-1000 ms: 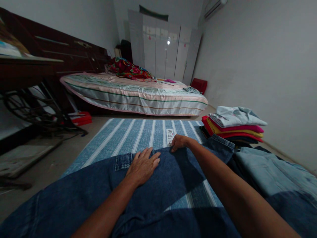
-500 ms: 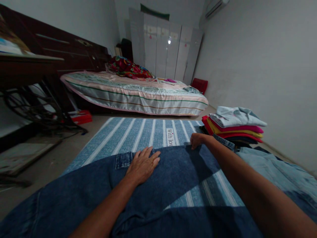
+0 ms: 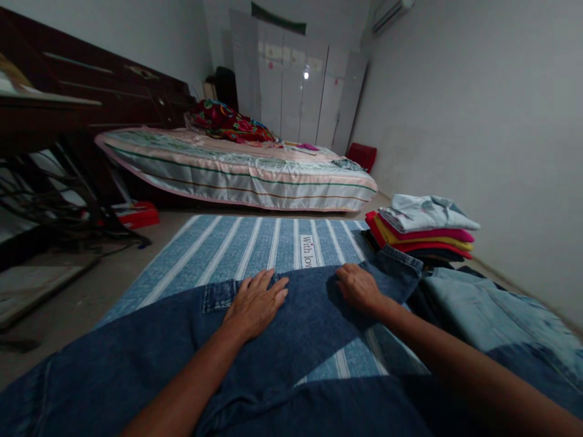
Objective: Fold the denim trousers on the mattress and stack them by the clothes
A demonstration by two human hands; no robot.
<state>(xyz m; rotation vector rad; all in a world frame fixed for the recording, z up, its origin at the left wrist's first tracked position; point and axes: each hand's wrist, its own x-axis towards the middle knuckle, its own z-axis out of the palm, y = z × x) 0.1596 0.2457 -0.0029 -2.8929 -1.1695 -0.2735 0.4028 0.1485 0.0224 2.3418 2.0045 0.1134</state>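
Observation:
A pair of dark blue jeans (image 3: 177, 328) lies spread across the near part of the striped mat, its legs apart with mat showing between them. My left hand (image 3: 257, 303) rests palm down on the upper leg, fingers spread, beside a pocket patch (image 3: 219, 295). On the same leg, farther right, my right hand (image 3: 359, 288) touches the denim with its fingers bent and no visible fold gripped. Past that hand, the leg's cuff (image 3: 403, 256) reaches toward a stack of folded clothes (image 3: 423, 233).
The blue-and-white striped mat (image 3: 228, 243) lies on the floor. At right, light blue jeans (image 3: 492, 303) lie by the stack. Behind are a low bed (image 3: 255, 182) and a wardrobe (image 3: 291, 91). A treadle table (image 3: 50, 115) and a red box (image 3: 136, 214) stand at left.
My right hand has come off the leg's far edge and moved inward onto the denim, its fingers loosened. The cuff end now shows beyond it. My left hand stays on the leg.

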